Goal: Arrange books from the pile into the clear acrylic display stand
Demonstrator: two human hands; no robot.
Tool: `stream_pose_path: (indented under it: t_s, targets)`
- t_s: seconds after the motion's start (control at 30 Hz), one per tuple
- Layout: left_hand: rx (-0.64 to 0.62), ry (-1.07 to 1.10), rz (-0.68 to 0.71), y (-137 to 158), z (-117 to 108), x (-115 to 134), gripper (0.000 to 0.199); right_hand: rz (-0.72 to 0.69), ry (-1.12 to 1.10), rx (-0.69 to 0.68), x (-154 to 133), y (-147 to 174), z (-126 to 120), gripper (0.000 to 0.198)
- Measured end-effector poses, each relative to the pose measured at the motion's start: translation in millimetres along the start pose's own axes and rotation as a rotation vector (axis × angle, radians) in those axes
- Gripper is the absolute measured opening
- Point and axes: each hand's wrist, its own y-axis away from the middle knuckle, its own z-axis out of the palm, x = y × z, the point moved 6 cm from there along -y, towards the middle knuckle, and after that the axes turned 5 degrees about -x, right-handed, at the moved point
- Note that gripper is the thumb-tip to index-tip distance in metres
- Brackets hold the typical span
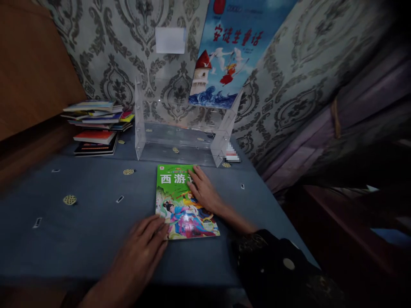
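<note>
Two bare hands rest on one green book (184,199), which lies flat on a blue-grey tablecloth (90,244) with its picture cover facing up. The right hand (205,192) is unclenched, its fingers stretched across the upper right part of the cover and hiding some of the title. The left hand (146,239) reaches the lower left corner, fingers lying over it — whether they pinch the book or merely press on it, I cannot tell. Between the two hands most of the cover shows, with figures in colourful robes and a shiny glare low down.

Just beyond the right hand's fingertips stands a clear rack (178,159), near the book's top edge. Past it, above the grip, is a blue illustrated cover (221,72) with red lettering, and to its left a white card (170,40) against patterned wallpaper (144,21). Well beyond and left of both hands sits an uneven stack of books (96,122). Behind the right hand, a dark sleeve (276,261) covers the forearm — pale round spot included.
</note>
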Motion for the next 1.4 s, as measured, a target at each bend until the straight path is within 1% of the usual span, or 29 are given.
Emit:
stream_pose_path:
  t_s: [0.1,0.23,0.3,0.37,0.43,0.47,0.5,0.57,0.63,0.7,0.73,0.8,0.87,0.9,0.93,1.03,1.1,1.17,1.23,1.3,1.4]
  targets:
    - [-0.040,-0.002,-0.029,-11.8,8.7,-19.0,0.036,0.041,0.002,0.001,-8.8,27.3,-1.0,0.054]
    - [-0.093,0.025,-0.178,-35.4,25.7,-61.6,0.043,0.052,0.009,0.001,-24.1,52.3,-3.6,0.053]
    - [-0.130,0.116,-0.267,-49.9,34.2,-81.2,0.052,0.046,0.000,0.008,-27.9,57.1,-4.3,0.052]
    - [-0.133,0.272,-0.355,-63.8,37.9,-94.7,0.062,0.049,-0.017,0.010,-28.5,58.5,-4.0,0.052]
    - [-0.077,0.512,-0.450,-74.8,36.1,-102.3,0.064,0.052,-0.039,0.014,-27.7,58.6,-3.5,0.052]
    - [-0.029,0.666,-0.505,-78.7,34.2,-105.0,0.062,0.051,-0.051,0.017,-27.3,58.6,-3.1,0.053]
    - [0.029,0.829,-0.574,-81.4,32.2,-107.7,0.057,0.050,-0.062,0.020,-27.0,58.7,-2.7,0.053]
    - [0.168,1.118,-0.755,-83.0,28.7,-114.3,0.043,0.047,-0.085,0.025,-26.9,59.0,-2.3,0.054]
    - [0.299,1.280,-0.939,-82.9,25.0,-120.3,0.029,0.045,-0.107,0.029,-27.8,59.2,-2.8,0.054]
    - [0.363,1.349,-1.052,-86.1,21.3,-122.7,0.017,0.047,-0.123,0.026,-29.4,59.2,-4.2,0.053]
    - [0.357,1.381,-1.073,-89.7,20.4,-121.6,0.012,0.050,-0.128,0.022,-30.3,59.2,-5.2,0.053]
    - [0.273,1.467,-1.087,-98.3,23.3,-114.1,0.004,0.049,-0.135,0.015,-32.2,59.4,-7.1,0.052]
    - [0.166,1.555,-1.081,-105.9,30.1,-102.4,0.008,0.037,-0.147,0.015,-33.7,60.1,-8.4,0.052]
    - [0.134,1.586,-1.082,-108.5,33.8,-97.0,0.012,0.029,-0.157,0.016,-34.1,60.6,-8.5,0.052]
    - [0.131,1.602,-1.090,-110.1,37.1,-93.0,0.016,0.021,-0.169,0.017,-34.3,61.1,-8.3,0.052]
    - [0.232,1.580,-1.162,-111.4,44.6,-90.4,0.023,0.012,-0.218,0.052,-33.8,62.9,-7.5,0.051]
    - [0.300,1.543,-1.235,-111.2,48.8,-91.9,0.028,0.028,-0.268,0.106,-32.4,64.2,-8.6,0.051]
    - [0.342,1.529,-1.275,-113.2,51.6,-93.0,0.033,0.063,-0.333,0.170,-29.6,65.5,-10.7,0.055]
    - [0.358,1.550,-1.265,-117.5,52.5,-92.8,0.038,0.098,-0.399,0.234,-25.6,66.1,-13.1,0.061]
    - [0.356,1.581,-1.216,-122.9,51.0,-91.4,0.042,0.131,-0.448,0.295,-20.4,65.7,-15.0,0.065]
    - [0.333,1.606,-1.131,-129.6,45.7,-87.7,0.046,0.222,-0.509,0.373,-8.4,64.0,-15.0,0.071]
